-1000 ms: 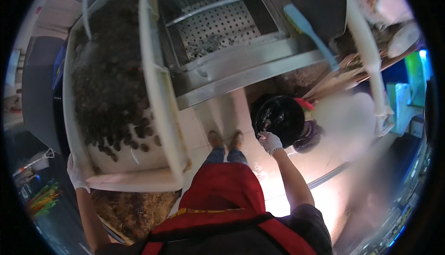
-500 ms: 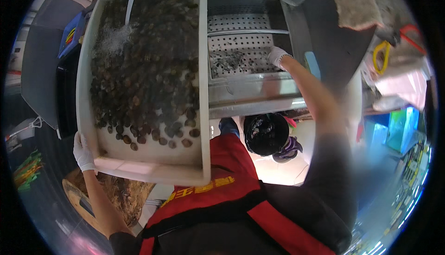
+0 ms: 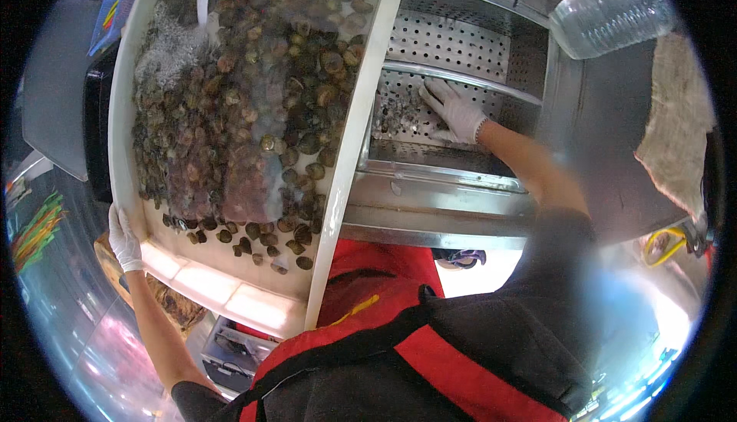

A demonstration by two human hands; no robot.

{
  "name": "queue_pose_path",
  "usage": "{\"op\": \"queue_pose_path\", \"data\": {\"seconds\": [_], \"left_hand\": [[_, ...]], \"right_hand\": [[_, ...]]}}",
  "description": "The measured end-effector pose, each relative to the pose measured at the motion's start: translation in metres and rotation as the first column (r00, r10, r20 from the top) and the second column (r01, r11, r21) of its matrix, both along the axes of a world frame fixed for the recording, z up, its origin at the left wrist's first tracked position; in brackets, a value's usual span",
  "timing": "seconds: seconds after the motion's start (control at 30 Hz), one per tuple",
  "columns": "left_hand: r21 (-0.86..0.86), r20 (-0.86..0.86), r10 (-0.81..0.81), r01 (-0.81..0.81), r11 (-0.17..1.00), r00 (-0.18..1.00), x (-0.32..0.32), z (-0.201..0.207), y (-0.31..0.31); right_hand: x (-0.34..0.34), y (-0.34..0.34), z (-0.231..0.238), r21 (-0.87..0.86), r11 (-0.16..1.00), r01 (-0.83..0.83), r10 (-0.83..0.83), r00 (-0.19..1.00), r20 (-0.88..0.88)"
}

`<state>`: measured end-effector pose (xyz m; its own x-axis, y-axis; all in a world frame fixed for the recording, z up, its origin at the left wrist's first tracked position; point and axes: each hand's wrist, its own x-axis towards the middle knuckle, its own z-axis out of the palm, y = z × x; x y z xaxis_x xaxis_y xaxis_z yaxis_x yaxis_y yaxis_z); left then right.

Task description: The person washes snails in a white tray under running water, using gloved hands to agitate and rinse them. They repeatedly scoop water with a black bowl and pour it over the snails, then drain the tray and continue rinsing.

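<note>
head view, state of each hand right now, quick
Left hand: at the white tub's outer edge; whether it grips cannot be told.
Right hand: open, over the perforated metal basin, nothing visibly held.

On the desk to your right lie a bottle and a cloth; your tub holds shells, the perforated tray dark scraps.

My gloves are white, my apron red with yellow; the tub is off-white, the shells brown to blackish, the basket silver, dotted dark.
</note>
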<state>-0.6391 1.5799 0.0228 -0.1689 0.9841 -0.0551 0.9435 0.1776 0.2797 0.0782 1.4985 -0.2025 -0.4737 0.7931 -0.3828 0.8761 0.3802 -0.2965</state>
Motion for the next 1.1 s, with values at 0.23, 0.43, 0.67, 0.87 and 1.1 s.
{"op": "queue_pose_path", "data": {"seconds": [0.23,0.43,0.67,0.87,1.1], "left_hand": [[-0.027,-0.184,-0.021,0.016,1.0,0.983,-0.01,0.008,0.003],[0.002,-0.122,0.007,-0.007,1.0,0.993,-0.022,0.004,-0.002],[0.028,-0.184,-0.019,0.024,0.999,0.983,-0.023,0.003,0.001],[0.033,-0.236,-0.002,0.01,0.999,0.972,0.001,0.008,0.006],[0.0,-0.219,0.006,-0.006,1.0,0.976,-0.004,0.004,-0.001]], "right_hand": [[-0.04,0.019,-0.054,0.069,0.994,-0.08,0.096,0.961,-0.258],[-0.066,0.028,-0.056,0.238,0.952,-0.195,0.274,0.89,-0.366],[-0.074,0.02,-0.081,0.334,0.852,-0.404,0.507,0.797,-0.329],[-0.074,0.029,-0.066,0.366,0.81,-0.459,0.567,0.774,-0.283],[-0.031,0.027,-0.03,0.103,0.974,-0.203,0.208,0.977,-0.038]]}}
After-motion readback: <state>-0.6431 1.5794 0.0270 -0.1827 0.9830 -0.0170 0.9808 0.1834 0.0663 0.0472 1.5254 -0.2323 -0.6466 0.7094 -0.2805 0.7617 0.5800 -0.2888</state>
